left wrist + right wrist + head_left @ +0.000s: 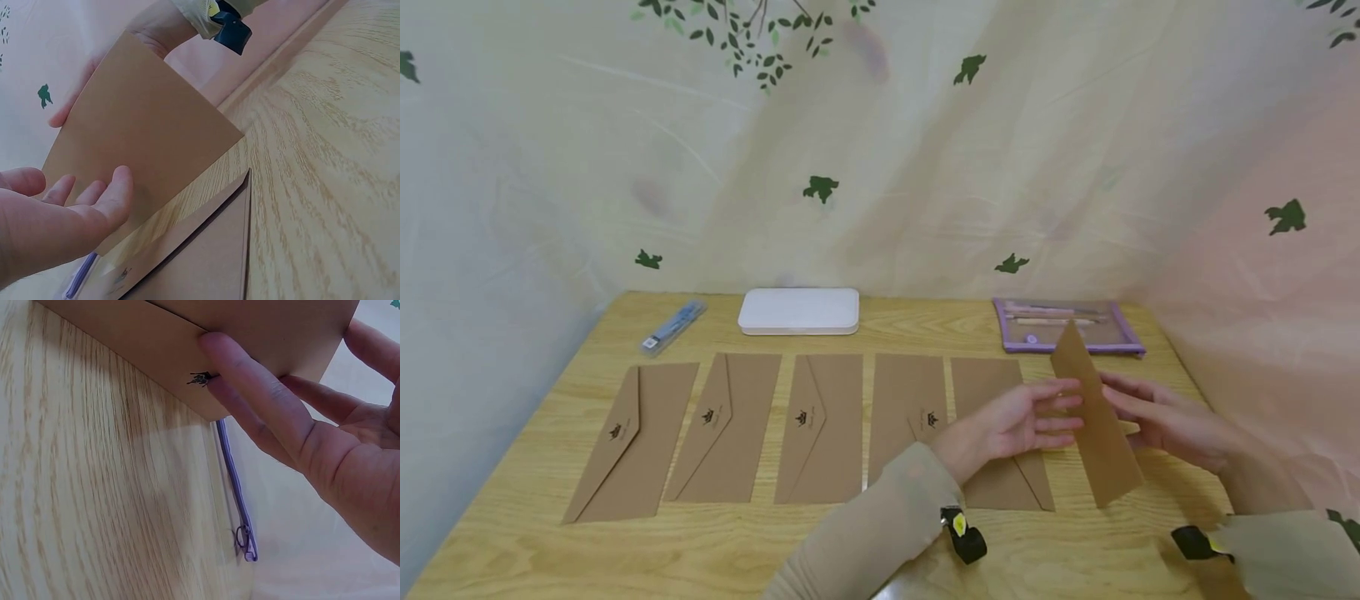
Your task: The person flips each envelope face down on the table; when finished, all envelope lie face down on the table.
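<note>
A brown paper envelope (1096, 425) stands on edge above the right part of the table, tilted. My right hand (1172, 421) holds it from the right, with fingers on its flap side, near a small black crown print (200, 378). My left hand (1018, 421) is at its plain face, fingers extended and slightly spread; in the left wrist view, fingertips (120, 178) lie in front of this face. Under my left forearm is a flat envelope (992, 383), partly hidden.
More brown envelopes (820, 429) lie in a row to the left, some printed with crowns. Behind them are a slim clear case with blue contents (673, 327), a white tin (798, 311) and a purple-edged clear pouch (1067, 346) of pencils. Patterned fabric (895, 167) hangs behind the table.
</note>
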Demonstrator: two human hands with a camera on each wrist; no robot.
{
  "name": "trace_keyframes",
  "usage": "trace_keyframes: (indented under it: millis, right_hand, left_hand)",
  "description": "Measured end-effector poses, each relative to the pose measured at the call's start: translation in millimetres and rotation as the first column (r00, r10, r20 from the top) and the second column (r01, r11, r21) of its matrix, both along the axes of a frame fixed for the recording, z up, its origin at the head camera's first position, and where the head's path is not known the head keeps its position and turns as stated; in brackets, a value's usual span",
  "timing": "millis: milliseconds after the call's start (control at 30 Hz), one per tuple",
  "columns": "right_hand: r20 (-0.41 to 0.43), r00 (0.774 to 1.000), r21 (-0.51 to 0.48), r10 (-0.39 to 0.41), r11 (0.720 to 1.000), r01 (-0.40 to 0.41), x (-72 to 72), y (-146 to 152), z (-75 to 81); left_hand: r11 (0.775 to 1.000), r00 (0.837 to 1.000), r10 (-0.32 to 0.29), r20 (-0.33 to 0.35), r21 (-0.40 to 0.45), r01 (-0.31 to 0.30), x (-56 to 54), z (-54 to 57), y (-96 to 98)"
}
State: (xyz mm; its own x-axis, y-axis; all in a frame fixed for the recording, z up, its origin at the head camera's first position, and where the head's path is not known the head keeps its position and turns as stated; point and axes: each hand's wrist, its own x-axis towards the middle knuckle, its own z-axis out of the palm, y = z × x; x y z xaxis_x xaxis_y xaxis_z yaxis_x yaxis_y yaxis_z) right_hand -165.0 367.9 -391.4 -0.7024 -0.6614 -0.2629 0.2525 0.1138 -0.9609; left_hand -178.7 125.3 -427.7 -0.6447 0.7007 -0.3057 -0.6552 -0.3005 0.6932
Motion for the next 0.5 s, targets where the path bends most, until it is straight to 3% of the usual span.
trace_keyframes:
  millis: [500]
  right_hand:
    - [-0.016, 1.0, -0.051, -0.006, 0.999, 0.005, -3.4, 10.1, -8.3]
  left_hand:
    - [1.0, 1.0, 0.01, 0.011, -0.01, -0.01, 0.8, -4.7, 0.8]
